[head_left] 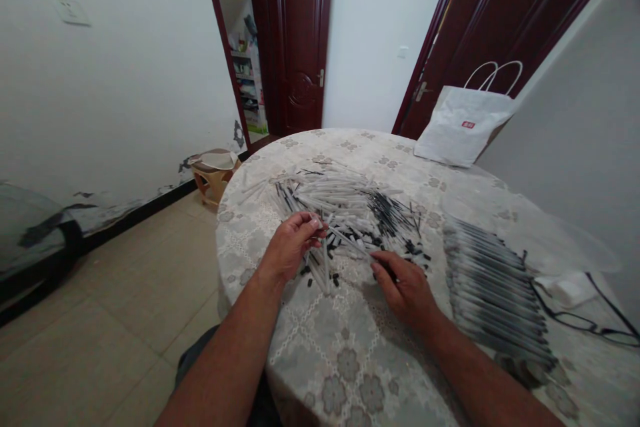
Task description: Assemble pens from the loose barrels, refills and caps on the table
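Observation:
My left hand (299,241) is closed in a pinch above the near left of a heap of pen parts. What its fingertips hold, if anything, is too small to make out. To the right, my right hand (403,283) grips one end of a slender whitish pen barrel (353,244), whose other end points at my left fingertips. Whether that end touches them I cannot tell. Beneath and beyond my hands lie many white barrels (335,190), a bunch of thin black refills (387,210) and scattered small black and white caps (357,240).
A row of similar pens (493,280) lies at the right, beside clear plastic (545,227). Eyeglasses (575,321) and a white tissue pack (567,288) are farther right. A white paper bag (463,123) stands at the back of the patterned tablecloth (345,360). A wooden stool (213,183) is left of the table.

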{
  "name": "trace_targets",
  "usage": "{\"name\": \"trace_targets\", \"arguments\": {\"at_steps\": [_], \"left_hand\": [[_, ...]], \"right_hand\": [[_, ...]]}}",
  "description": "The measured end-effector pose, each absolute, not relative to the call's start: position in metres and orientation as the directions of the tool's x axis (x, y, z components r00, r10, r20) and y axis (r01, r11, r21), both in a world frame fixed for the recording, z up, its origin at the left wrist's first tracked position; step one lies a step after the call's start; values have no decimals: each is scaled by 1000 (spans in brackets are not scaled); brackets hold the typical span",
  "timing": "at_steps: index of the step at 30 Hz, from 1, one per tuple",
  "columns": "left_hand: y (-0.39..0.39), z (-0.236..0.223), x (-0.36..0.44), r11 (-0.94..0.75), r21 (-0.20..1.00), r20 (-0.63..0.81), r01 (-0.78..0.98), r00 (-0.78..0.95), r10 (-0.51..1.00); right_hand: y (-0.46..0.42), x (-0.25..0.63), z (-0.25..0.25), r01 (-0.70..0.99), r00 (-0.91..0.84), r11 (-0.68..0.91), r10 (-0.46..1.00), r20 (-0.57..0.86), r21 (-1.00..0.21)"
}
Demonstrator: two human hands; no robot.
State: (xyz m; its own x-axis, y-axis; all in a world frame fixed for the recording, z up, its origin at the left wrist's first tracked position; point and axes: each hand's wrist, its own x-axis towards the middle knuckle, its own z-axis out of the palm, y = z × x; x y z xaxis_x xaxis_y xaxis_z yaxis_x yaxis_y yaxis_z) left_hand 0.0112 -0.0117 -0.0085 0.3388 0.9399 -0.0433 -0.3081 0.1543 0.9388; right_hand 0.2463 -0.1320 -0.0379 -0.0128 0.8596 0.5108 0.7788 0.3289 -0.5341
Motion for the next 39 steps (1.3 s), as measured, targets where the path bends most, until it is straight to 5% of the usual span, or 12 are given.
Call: {"name": "trace_targets", "arguments": {"at_steps": [22, 34, 39], "left_hand": [[-14, -14, 10, 43, 989, 15, -139, 392, 920], [-19, -11, 18, 226, 893, -67, -389, 384, 921], [-19, -13, 16, 252, 884, -60, -394, 439, 897]], "right_hand": [[-130, 246, -36, 799, -69, 376, 833, 549, -470], [-130, 236, -36, 848, -146, 431, 749, 646, -308], [-136, 231, -30, 778, -56, 387, 827, 560, -494]]}}
